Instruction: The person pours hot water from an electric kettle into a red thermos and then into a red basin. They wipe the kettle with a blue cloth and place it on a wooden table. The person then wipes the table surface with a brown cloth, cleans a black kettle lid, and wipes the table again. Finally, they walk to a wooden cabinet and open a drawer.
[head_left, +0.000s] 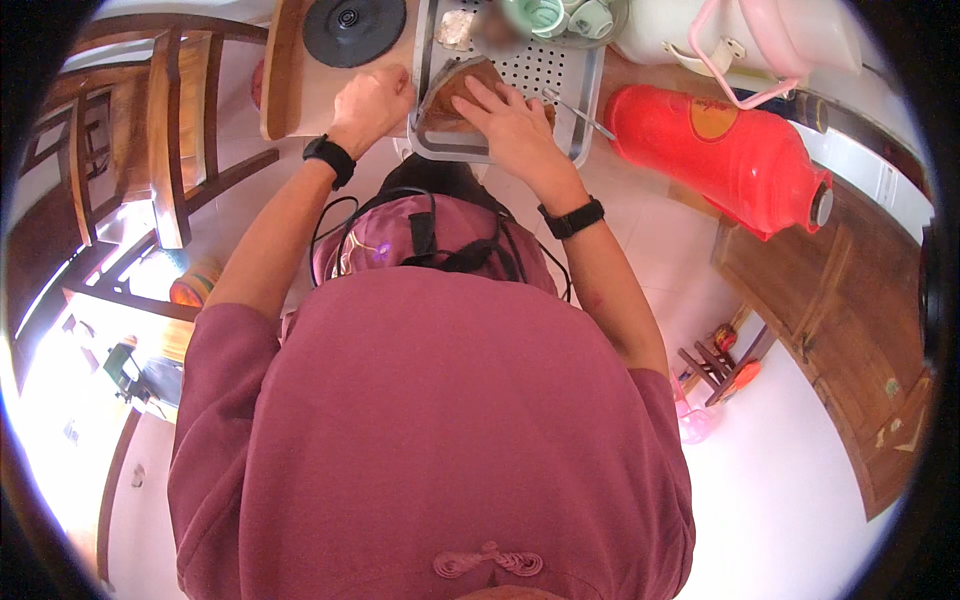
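Note:
A perforated metal tray (581, 142) lies before me at the top of the view. My right hand (510, 124) rests with spread fingers on a brown, grey-edged cloth or pad (450, 94) in the tray; whether it grips the cloth is not clear. My left hand (375, 97) is curled at the tray's left edge, its palm hidden. Right of my right hand, a thin metal utensil (581, 114) leans across the tray's rim. Pale green cups (546, 16) stand at the tray's far side, near a whitish lump (455, 30).
A round black plate or base (354, 28) sits on the wooden surface (281, 90) at left. On the right lies a red thermos flask (705, 150), beside a white vessel with a pink handle (739, 52). A wooden chair (169, 135) stands at far left.

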